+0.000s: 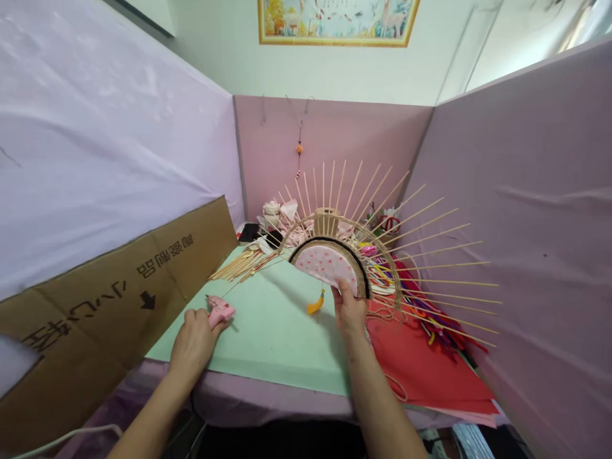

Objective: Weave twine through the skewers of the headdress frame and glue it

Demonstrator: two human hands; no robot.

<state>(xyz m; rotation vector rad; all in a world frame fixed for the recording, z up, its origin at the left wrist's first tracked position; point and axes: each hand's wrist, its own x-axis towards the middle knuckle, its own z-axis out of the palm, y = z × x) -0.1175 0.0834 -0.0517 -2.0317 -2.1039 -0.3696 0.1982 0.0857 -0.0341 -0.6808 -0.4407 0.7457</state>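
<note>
While extending both forearms forward, pinches a half-round fan (327, 261) by its lower edge in the right hand (351, 312), faced above this grip with dotted pink cloth (337, 271), arched with coarse twine (398, 290), rayed with thin wooden sticks (324, 185); curls the left hand (194, 341) around a pink glue gun (220, 310), over smooth green sheeting (282, 344).

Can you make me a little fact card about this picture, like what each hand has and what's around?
Left hand: holding a pink glue gun
Right hand: holding a half-round fan near its straight edge
Fan look: pink with darker spots, black band, thin sticks spreading outward
Tassel: yellow, below the fan
Under the hands: green sheet
On the right: red sheet
On the left: cardboard with writing and an arrow
Back wall: framed picture
</note>
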